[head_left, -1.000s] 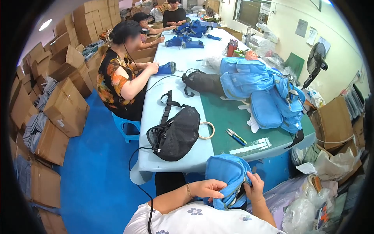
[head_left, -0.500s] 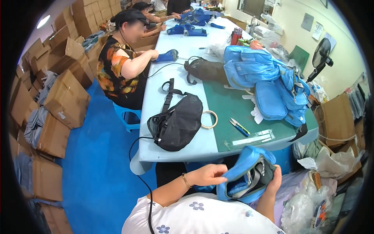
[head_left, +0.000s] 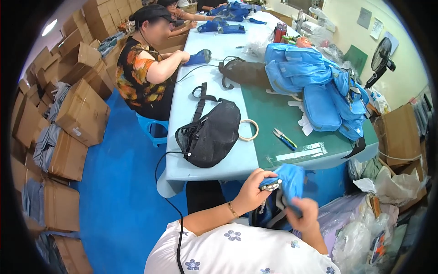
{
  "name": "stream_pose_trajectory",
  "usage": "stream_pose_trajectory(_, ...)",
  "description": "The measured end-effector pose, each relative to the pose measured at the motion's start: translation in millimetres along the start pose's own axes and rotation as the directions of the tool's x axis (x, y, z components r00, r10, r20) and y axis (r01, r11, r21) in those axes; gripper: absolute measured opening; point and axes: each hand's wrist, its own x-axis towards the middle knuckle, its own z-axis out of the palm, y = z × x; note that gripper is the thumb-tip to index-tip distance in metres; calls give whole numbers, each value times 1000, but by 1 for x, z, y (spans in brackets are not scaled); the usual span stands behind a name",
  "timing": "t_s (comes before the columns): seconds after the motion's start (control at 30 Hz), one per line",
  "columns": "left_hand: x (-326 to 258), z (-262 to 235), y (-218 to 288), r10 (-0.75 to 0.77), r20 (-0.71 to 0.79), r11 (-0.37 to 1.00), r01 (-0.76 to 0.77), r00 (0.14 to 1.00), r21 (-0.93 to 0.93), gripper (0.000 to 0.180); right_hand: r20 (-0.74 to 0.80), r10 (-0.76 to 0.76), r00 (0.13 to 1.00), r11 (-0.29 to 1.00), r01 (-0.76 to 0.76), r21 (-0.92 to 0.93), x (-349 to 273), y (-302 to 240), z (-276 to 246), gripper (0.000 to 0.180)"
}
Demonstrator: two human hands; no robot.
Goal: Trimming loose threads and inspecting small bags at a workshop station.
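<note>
Over my lap, just off the table's near edge, is a light blue fabric bag (head_left: 292, 178) with its dark inside and pale straps partly showing. My left hand (head_left: 255, 189) grips one edge of it, fingers bent around the cloth beside some white cord-like trim. On the other side my right hand (head_left: 303, 215), a little smeared by motion, is closed on the bag's edge. Ahead of my hands a pair of thread snips (head_left: 285, 139) lies on a green cutting mat (head_left: 260, 114). A black mesh bag (head_left: 214, 134) with a strap rests to the left, beside a tape roll (head_left: 248, 130).
Light blue backpacks (head_left: 299, 68) are heaped on the table's right side, with a dark pouch (head_left: 244, 73) beside them. Across the left corner a co-worker (head_left: 146, 68) handles a blue piece. Cardboard boxes (head_left: 82, 112) line the left; plastic bags (head_left: 353, 242) lie at right.
The bag's opening has been folded and turned, so less of its inside shows. My left hand has moved up to its top edge; my right hand has shifted lower and inward.
</note>
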Motion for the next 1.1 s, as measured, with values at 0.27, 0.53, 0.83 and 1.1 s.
stream_pose_trajectory(0.27, -14, 41, -6, -51, 716, 876, 376, 696, -304, 35, -66, 462, 884, 886, -457, 85, -28, 42, -4, 39)
stream_pose_trajectory(0.53, -6, 52, -8, 268, 870, 583, 649, 414, -488, 40, 721, 435, 540, 180, -836, 518, -75, 62, 8, 22)
stream_pose_trajectory(0.83, 43, 51, -25, 69, 836, 711, 561, 544, -424, 30, 853, 35, 521, -318, -803, 504, -100, 63, 13, 30)
stream_pose_trajectory(1.1, 72, 75, -58, -9, 754, 392, 696, 657, -602, 17, 609, 516, 602, 207, -778, 593, -121, -24, -39, 32)
